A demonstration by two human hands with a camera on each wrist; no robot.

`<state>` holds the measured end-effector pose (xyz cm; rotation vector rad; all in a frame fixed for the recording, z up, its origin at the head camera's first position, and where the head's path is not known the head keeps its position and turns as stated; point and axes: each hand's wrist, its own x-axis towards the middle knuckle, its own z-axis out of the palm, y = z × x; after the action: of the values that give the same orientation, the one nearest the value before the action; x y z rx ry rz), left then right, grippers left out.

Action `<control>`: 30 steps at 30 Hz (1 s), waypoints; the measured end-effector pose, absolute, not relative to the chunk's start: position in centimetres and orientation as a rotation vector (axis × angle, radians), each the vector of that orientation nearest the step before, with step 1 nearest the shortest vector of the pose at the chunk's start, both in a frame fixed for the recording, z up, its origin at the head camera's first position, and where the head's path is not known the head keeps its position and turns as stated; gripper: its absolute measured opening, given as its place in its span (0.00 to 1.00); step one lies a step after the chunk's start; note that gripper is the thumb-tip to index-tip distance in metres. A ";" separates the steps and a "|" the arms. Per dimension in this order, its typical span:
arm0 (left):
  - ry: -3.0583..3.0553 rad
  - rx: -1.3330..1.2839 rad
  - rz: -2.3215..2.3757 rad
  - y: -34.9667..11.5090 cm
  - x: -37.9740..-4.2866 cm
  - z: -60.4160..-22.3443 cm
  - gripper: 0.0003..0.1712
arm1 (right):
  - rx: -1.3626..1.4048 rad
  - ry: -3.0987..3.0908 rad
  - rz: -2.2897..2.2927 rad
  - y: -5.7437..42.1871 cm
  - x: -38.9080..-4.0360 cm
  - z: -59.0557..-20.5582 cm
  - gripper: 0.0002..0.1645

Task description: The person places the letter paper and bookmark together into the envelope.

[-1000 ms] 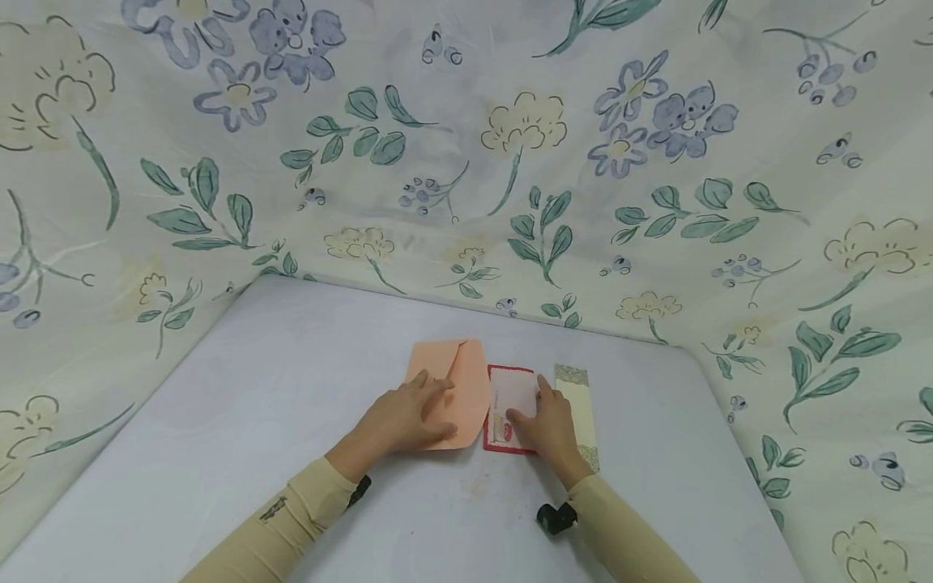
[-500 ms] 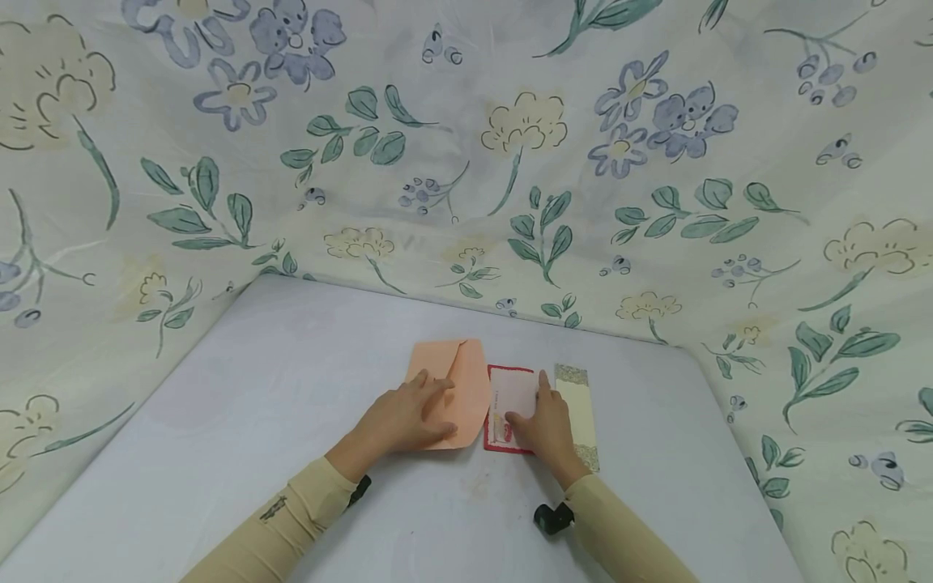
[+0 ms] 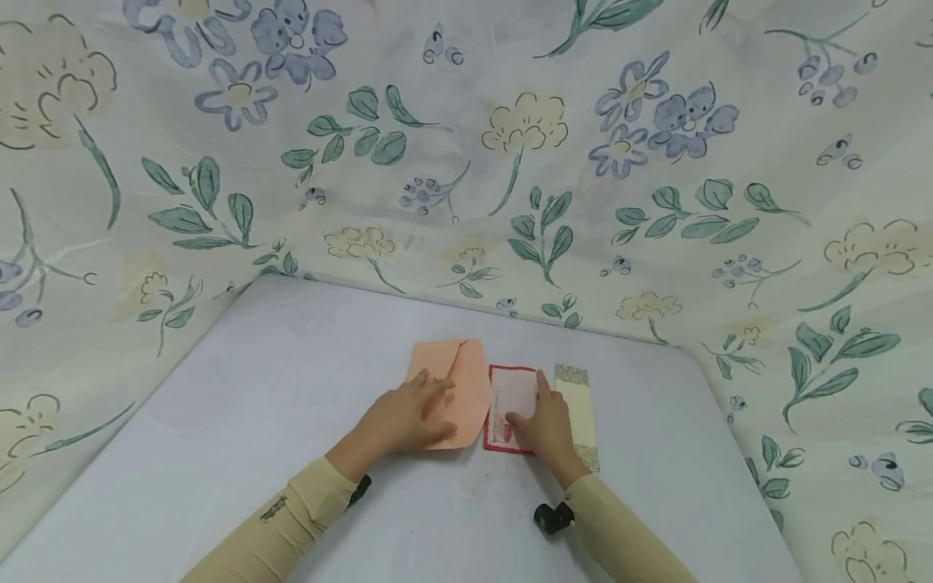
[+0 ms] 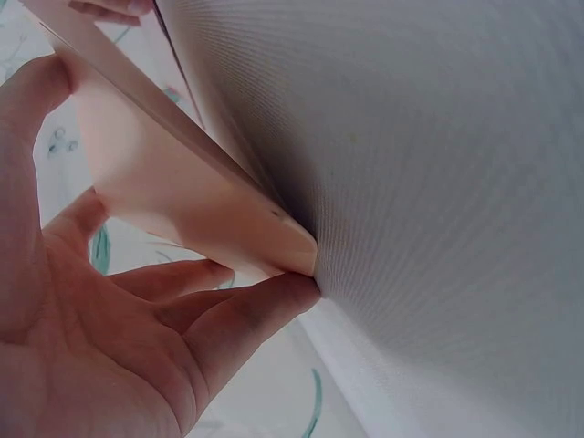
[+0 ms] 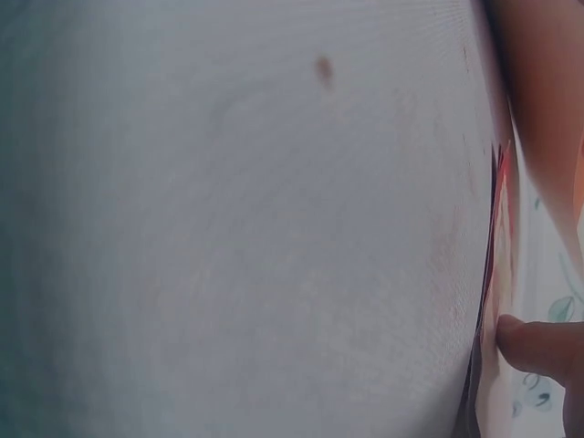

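An orange paper envelope [image 3: 470, 389] with a flap edge showing lies on the white table. My left hand [image 3: 408, 413] rests on it, fingers spread; in the left wrist view, my thumb and fingertips touch the envelope [image 4: 155, 173]. Just right of it lies a pale pink card with a red border [image 3: 516, 380], its left edge at the envelope's right edge. My right hand [image 3: 548, 429] lies over the card's right part, thumb on its face and index finger stretched toward the top right corner. In the right wrist view, the thumb [image 5: 538, 347] touches the card; the other fingers are hidden.
Right of my right hand lies a cream card with glittery bands at its ends [image 3: 581, 413], partly covered by the hand. The white table [image 3: 306, 340] meets a floral cloth backdrop [image 3: 437, 162] behind and at the sides.
The right hand has shifted very slightly and its index finger has moved a little at the bordered card's top right corner. The left hand and envelope have stayed in place.
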<state>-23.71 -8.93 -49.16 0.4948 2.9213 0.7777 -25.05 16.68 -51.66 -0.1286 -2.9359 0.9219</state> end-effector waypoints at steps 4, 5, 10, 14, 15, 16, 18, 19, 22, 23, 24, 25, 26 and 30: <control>2.927 0.507 0.774 -8.9 -23.7 -49.2 0.42 | -0.141 -2.947 0.915 16.7 -25.2 -51.8 0.59; 2.930 0.511 0.771 -8.9 -23.7 -49.2 0.42 | -0.144 -2.949 0.913 16.7 -25.2 -51.8 0.59; 2.943 0.524 0.762 -9.0 -23.7 -49.2 0.41 | -0.141 -2.948 0.917 16.8 -25.3 -51.9 0.57; 2.939 0.520 0.760 -9.0 -23.6 -49.1 0.42 | -0.155 -2.967 0.935 16.8 -25.2 -51.9 0.52; 2.937 0.518 0.758 -9.0 -23.6 -49.1 0.42 | -0.156 -2.974 0.936 16.8 -25.2 -51.9 0.51; 2.936 0.516 0.756 -9.0 -23.6 -49.1 0.42 | -0.158 -2.979 0.937 16.8 -25.2 -51.9 0.50; 2.933 0.513 0.753 -9.0 -23.6 -49.1 0.42 | -0.154 -2.984 0.948 16.8 -25.2 -51.9 0.47; 2.933 0.513 0.752 -9.0 -23.6 -49.1 0.42 | -0.146 -2.984 0.951 16.8 -25.1 -51.9 0.46; 2.931 0.510 0.754 -9.0 -23.6 -49.1 0.42 | -0.113 -2.981 0.960 16.9 -25.1 -51.9 0.42; 2.931 0.509 0.754 -9.0 -23.7 -49.1 0.42 | -0.102 -2.981 0.964 16.9 -25.1 -51.9 0.40; 2.931 0.508 0.754 -9.0 -23.7 -49.1 0.42 | -0.094 -2.983 0.965 16.9 -25.1 -51.8 0.39; 2.930 0.505 0.753 -8.9 -23.7 -49.1 0.42 | -0.081 -2.983 0.966 17.0 -25.1 -51.8 0.38; 2.929 0.502 0.752 -8.9 -23.7 -49.2 0.42 | -0.072 -2.982 0.968 17.0 -25.1 -51.8 0.37; 2.926 0.494 0.748 -8.9 -23.7 -49.2 0.42 | -0.076 -2.987 0.992 17.0 -25.0 -51.6 0.35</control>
<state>-23.71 -8.87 -49.19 0.4942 2.9262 0.7485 -25.04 17.04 -51.65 -0.0758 -2.9873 0.9917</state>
